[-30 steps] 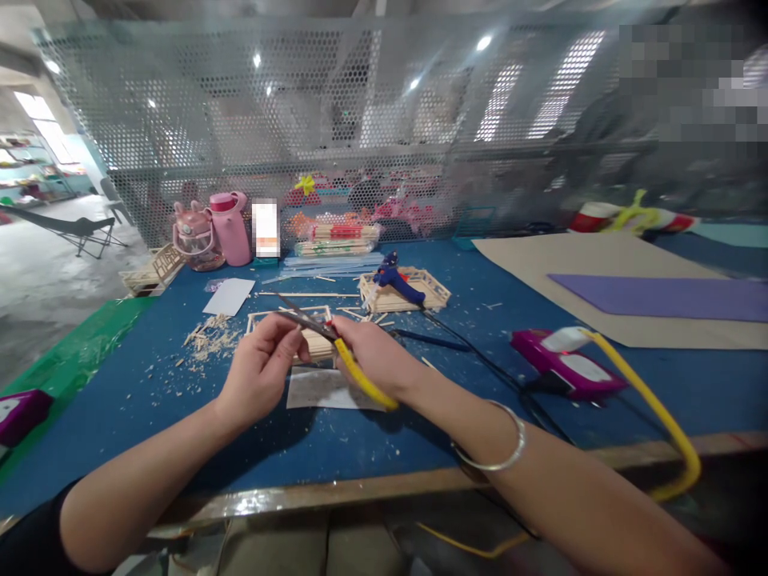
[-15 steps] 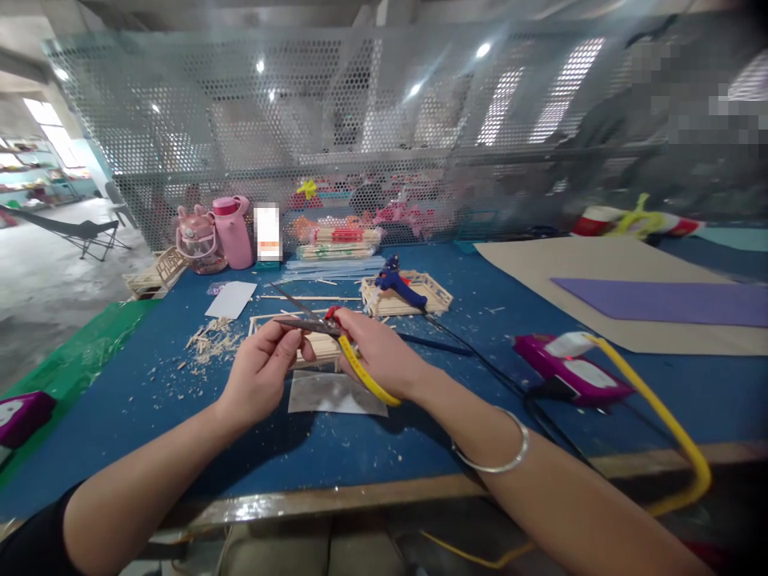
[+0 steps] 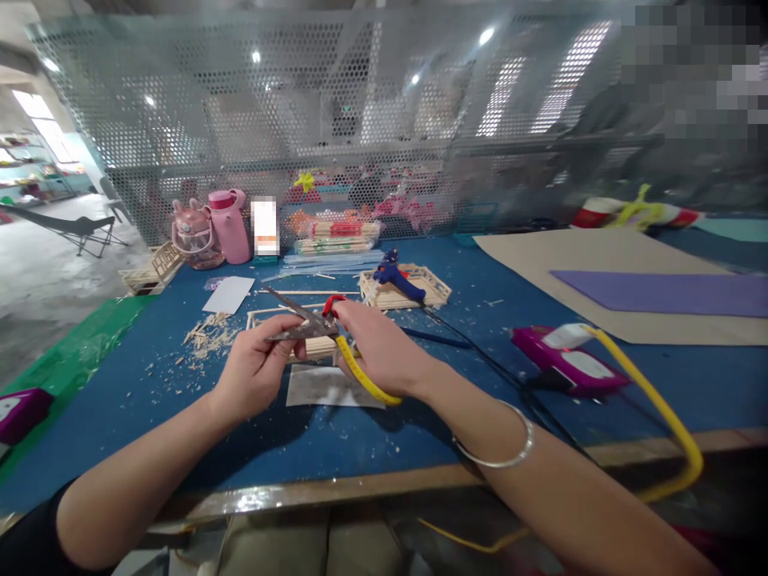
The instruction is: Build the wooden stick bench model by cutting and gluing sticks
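Note:
My right hand (image 3: pixel 381 348) grips a pair of scissors (image 3: pixel 312 326) with one red handle loop and one yellow loop bearing printed marks. The dark blades are apart and point left. Close to the lower blade, my left hand (image 3: pixel 255 364) is closed in a pinch; whatever lies between its fingers is too small to make out. Beneath both hands sits a small frame of pale wooden sticks (image 3: pixel 315 350), partly covered by them. A whitish translucent sheet (image 3: pixel 324 388) lies just in front of it on the blue tabletop (image 3: pixel 336 448).
Behind my right hand, a blue glue gun (image 3: pixel 399 282) rests on a wooden stick tray (image 3: pixel 435 288). Wood scraps (image 3: pixel 210 336) and a white card (image 3: pixel 229 295) lie left. A purple device (image 3: pixel 570 364) with a yellow cable stands right. Pink bottles (image 3: pixel 231 228) stand near the mesh panel (image 3: pixel 240 120).
The scissor blades look spread wider than before, with the lower blade turned more broadside. My left fingers have shifted slightly along it. The whole view has moved a little.

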A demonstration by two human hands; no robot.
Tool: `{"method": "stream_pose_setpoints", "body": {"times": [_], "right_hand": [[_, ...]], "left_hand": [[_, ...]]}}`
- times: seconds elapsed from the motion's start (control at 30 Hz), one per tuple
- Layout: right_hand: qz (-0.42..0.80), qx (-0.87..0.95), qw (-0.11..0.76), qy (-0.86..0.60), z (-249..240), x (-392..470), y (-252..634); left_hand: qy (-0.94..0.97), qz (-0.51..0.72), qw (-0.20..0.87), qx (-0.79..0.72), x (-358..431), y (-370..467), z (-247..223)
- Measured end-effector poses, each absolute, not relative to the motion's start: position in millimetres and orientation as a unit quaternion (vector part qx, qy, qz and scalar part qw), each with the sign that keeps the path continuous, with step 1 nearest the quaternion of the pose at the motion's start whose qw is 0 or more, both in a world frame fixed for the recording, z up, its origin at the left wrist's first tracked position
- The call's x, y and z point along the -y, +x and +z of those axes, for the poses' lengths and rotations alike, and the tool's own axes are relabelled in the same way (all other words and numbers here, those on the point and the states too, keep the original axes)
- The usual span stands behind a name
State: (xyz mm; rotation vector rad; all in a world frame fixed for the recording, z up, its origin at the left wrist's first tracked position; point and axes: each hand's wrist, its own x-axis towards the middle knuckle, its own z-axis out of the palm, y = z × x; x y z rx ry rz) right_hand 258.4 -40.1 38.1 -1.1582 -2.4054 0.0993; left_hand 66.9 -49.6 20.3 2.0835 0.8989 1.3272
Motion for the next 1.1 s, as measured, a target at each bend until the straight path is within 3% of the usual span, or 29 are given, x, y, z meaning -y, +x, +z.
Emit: {"method": "stream_pose_setpoints", "body": {"times": [0.5, 0.8, 1.1], "right_hand": [[0.009, 0.854, 0.201, -0.480, 33.6, 42.4, 253.7], [0.165, 0.796, 0.321, -0.487, 24.5, 24.8, 254.8], [0.017, 0.859, 0.264, -0.439, 33.8, 33.5, 258.2]], "left_hand": [[0.778, 0.469, 0.181, -0.377, 55.9, 68.5, 29.6], [0.684, 0.516, 0.329, -0.395, 43.2, 69.8, 25.2], [0.678, 0.534, 0.331, -0.382, 46.3, 71.9, 24.7]]}}
